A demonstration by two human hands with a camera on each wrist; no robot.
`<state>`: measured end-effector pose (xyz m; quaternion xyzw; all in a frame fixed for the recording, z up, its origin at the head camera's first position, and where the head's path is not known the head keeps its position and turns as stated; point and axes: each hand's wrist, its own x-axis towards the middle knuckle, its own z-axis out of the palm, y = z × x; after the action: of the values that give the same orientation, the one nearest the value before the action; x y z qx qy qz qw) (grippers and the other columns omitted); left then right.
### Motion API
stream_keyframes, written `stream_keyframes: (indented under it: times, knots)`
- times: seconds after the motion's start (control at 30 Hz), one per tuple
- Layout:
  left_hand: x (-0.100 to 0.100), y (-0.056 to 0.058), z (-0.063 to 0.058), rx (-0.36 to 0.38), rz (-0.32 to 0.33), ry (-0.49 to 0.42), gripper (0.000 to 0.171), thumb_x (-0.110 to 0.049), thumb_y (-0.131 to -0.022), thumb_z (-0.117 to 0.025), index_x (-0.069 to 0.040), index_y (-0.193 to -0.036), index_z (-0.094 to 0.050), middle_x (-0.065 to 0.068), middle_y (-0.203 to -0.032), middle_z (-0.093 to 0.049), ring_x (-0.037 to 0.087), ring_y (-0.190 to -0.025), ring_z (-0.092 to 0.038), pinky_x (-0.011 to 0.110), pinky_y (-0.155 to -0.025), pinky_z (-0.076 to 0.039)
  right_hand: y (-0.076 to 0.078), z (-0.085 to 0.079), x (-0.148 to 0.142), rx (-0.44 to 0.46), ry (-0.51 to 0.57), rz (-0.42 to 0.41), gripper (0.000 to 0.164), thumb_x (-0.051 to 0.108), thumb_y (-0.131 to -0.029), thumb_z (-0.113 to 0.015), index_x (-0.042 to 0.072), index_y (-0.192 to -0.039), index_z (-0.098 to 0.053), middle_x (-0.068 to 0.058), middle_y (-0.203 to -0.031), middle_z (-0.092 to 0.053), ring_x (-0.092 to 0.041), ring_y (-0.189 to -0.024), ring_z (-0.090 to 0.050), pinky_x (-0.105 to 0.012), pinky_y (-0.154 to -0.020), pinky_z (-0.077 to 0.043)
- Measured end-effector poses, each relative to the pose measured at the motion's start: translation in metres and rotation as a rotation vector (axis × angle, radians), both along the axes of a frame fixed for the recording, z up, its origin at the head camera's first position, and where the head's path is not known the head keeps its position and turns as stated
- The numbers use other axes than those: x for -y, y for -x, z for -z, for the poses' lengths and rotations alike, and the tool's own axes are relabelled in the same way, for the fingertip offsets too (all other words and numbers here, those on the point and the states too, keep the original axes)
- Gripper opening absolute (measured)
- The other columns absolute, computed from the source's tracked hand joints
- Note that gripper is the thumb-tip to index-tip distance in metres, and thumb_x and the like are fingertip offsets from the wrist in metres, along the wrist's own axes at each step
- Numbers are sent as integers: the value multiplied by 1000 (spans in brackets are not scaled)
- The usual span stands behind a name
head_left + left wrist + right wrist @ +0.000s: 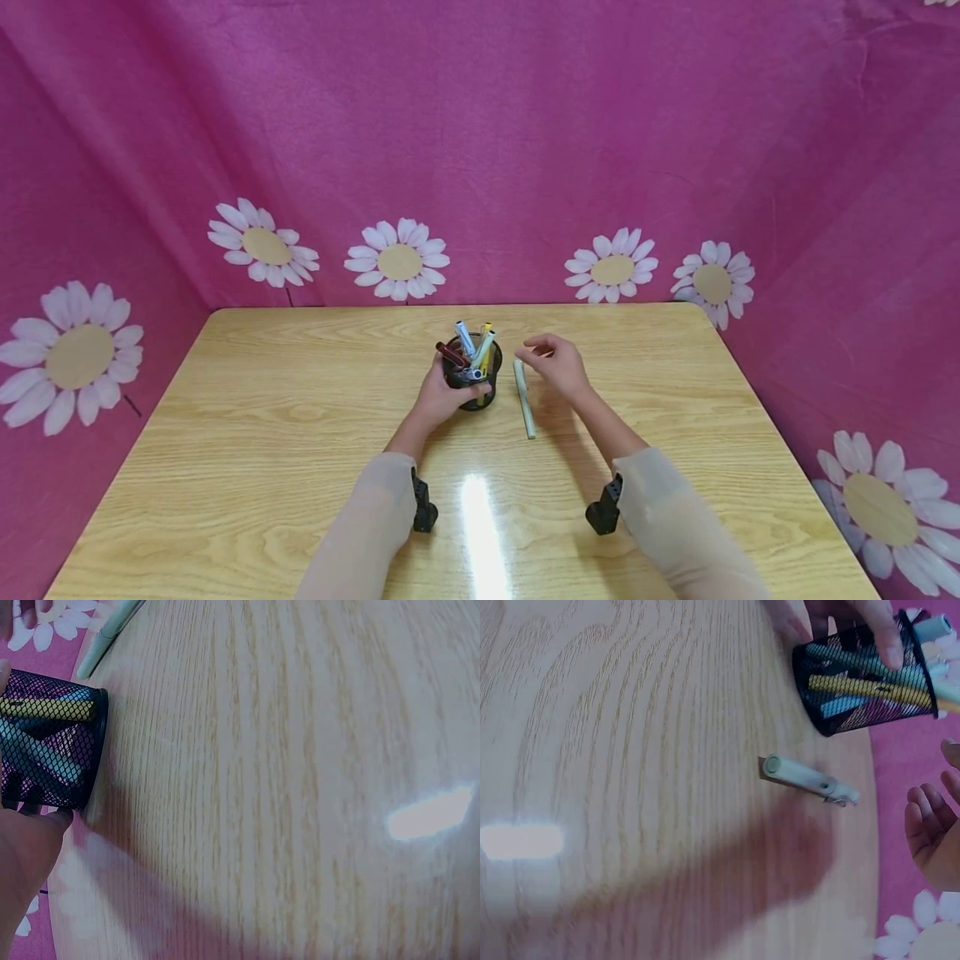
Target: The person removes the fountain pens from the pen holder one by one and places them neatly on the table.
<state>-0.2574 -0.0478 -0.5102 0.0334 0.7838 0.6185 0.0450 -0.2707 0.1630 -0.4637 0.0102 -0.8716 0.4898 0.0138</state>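
Observation:
My left hand (437,402) grips a black mesh pen cup (489,395) from its left and near sides, the thumb across its front. Several pens stick up from the cup, among them a dark red one (452,356), a light blue one (465,338) and a pale green one (483,350); a yellow one shows through the mesh in both wrist views. To the right of the cup, a pale green pen (525,402) with a clip lies on the table. My right hand (561,367), fingers loosely bent and holding nothing, hovers beside the pen's far end.
The light wood table (300,433) ends at a back edge, behind which hangs a pink curtain (495,167) with white daisies. A bright glare streak (480,533) lies on the wood between my forearms. Each sleeve cuff carries a small black camera (604,506).

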Motion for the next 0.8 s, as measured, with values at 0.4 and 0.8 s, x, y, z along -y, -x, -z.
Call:
stream_keyframes:
  times: [0.4, 0.8]
  knots:
    - [0, 1, 1, -7, -3, 3, 82, -23, -72, -82, -13, -137, -33, 10, -138, -47, 26, -132, -40, 46, -112, -29, -17, -19, 17, -56, -25, -143, 31, 19, -82, -73, 4, -107, -66, -14, -96, -67, -20, -80, -61, -24, -66, -51]
    - [1, 2, 3, -35, 6, -13, 84, -23, -70, -83, -13, -137, -33, 9, -139, -47, 24, -133, -39, 44, -112, -30, -30, -27, 33, -82, -17, -296, 32, 13, -79, -74, 1, -108, -65, -16, -102, -64, -23, -85, -60, -25, -69, -51]
